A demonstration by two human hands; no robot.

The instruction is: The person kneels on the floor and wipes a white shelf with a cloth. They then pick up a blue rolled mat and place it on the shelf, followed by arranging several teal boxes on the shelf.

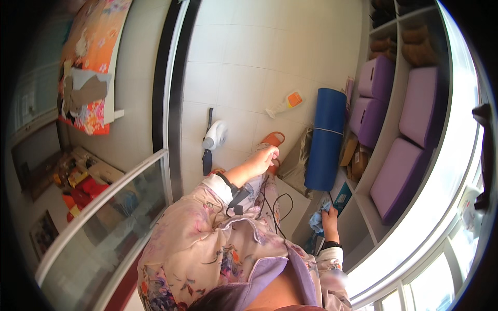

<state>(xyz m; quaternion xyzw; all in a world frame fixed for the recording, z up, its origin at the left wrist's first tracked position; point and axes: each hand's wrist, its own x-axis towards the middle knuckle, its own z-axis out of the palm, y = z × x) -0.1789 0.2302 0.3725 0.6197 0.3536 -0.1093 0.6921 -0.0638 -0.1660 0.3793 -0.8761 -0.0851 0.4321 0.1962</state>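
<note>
Two grips to tell: holding a bunched blue cloth (317, 220) in the right hand (330, 217), just beside the near end of the shelf (356, 226); holding the left hand (266, 158) curled above an orange slipper (273, 138), cannot tell whether around anything. Apparently at a wiping step by the shelf. Next, likely called for: keeping the cloth bunched, sweeping along the front edge, clear of the blue mat (326, 142).

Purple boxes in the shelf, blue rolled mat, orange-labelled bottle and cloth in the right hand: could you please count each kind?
Purple boxes: 4
Blue rolled mat: 1
Orange-labelled bottle: 1
Blue cloth in right hand: 1
Total: 7
</note>
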